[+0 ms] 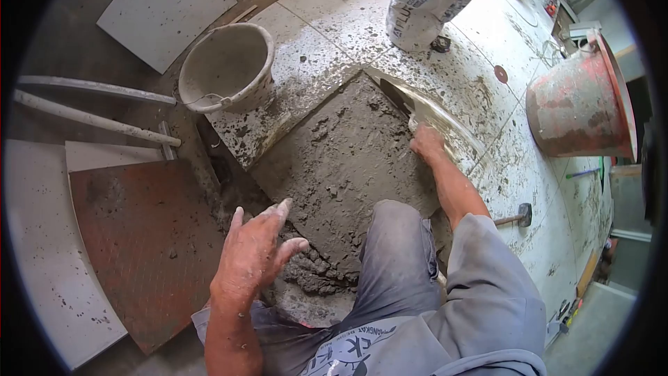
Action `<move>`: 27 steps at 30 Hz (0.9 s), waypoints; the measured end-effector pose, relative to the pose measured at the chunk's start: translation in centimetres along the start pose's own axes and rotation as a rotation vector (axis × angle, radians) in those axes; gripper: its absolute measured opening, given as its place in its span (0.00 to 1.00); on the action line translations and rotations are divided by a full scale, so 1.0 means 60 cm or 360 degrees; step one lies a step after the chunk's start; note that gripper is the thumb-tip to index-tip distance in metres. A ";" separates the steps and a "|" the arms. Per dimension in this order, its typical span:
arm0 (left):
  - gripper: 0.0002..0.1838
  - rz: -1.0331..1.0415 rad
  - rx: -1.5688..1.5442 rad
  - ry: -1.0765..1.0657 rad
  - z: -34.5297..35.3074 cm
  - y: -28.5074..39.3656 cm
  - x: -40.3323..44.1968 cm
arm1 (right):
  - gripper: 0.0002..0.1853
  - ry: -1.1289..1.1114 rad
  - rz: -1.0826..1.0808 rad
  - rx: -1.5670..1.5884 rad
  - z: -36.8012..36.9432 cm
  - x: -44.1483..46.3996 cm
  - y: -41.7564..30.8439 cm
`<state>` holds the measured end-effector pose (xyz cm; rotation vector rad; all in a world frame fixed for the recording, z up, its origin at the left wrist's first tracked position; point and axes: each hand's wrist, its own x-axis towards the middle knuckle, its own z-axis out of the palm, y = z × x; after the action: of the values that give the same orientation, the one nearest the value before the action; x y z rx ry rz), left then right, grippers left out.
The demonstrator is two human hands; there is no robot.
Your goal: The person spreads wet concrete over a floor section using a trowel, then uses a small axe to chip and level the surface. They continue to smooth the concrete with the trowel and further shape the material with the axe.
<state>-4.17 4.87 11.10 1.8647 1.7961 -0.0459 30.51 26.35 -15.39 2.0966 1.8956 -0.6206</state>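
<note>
My right hand (426,141) grips a trowel (395,95), its dark blade pointing away from me along the right edge of a bed of wet grey mortar (348,146). The mortar fills a square patch between the floor tiles, with a rough, lumpy surface. Above the near left part of the mortar, my left hand (256,247) is held with fingers apart and nothing in it. Grey smears coat its fingertips. Looser, darker mortar lies in front of my knees.
A mortar-stained bucket (261,63) stands at the back left, and a paper cement bag (414,17) at the back. On the right are a large reddish bucket (570,115) and a hammer (524,215). Spattered white tiles (536,188) surround the mortar; a reddish-brown tile (139,244) lies left.
</note>
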 end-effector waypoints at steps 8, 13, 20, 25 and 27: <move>0.36 -0.0074 0.0056 -0.0057 -0.017 -0.021 -0.013 | 0.19 -0.0138 0.0112 0.0314 0.054 -0.001 -0.074; 0.36 0.0101 0.0059 -0.0016 -0.021 -0.011 -0.005 | 0.19 -0.0141 0.0105 0.0386 0.071 -0.060 -0.087; 0.36 0.0159 0.0120 0.0043 -0.037 0.003 -0.002 | 0.19 -0.0169 -0.0009 0.0166 0.020 -0.088 -0.091; 0.36 0.0099 0.0113 -0.0037 -0.022 -0.027 -0.029 | 0.19 0.0141 0.0052 0.0079 0.010 0.025 -0.110; 0.36 0.0063 0.0111 -0.0018 -0.027 -0.035 -0.036 | 0.17 0.0204 0.0021 0.0117 0.011 0.058 -0.128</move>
<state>-6.91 3.43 12.56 1.9437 1.7703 -0.1059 23.02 30.05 -16.85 2.2428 1.9522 -0.5735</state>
